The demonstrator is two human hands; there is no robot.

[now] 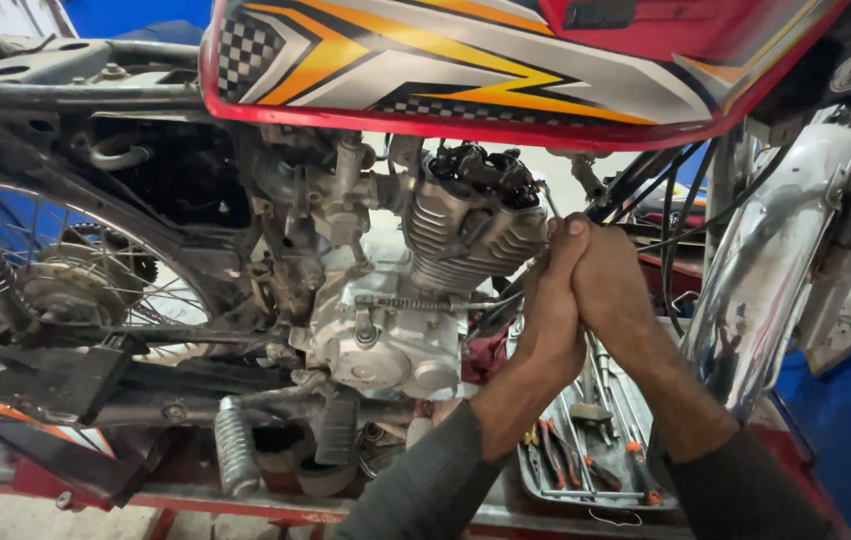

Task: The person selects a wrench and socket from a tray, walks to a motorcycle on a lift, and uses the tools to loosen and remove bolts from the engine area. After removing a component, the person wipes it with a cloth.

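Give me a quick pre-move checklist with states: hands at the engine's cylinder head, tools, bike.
1. Both hands at the work: left hand and right hand pressed together beside the cylinder head: ok.
2. What the hands grip: hidden between the palms: cannot tell.
3. Head internals open to view, cover off at the top: ok.
4. Tool tray below the wrists, screwdrivers and pliers inside: ok.
5. Black cables run close above the right hand: not ok.
6. Motorcycle steady on the red stand: cannot tell.
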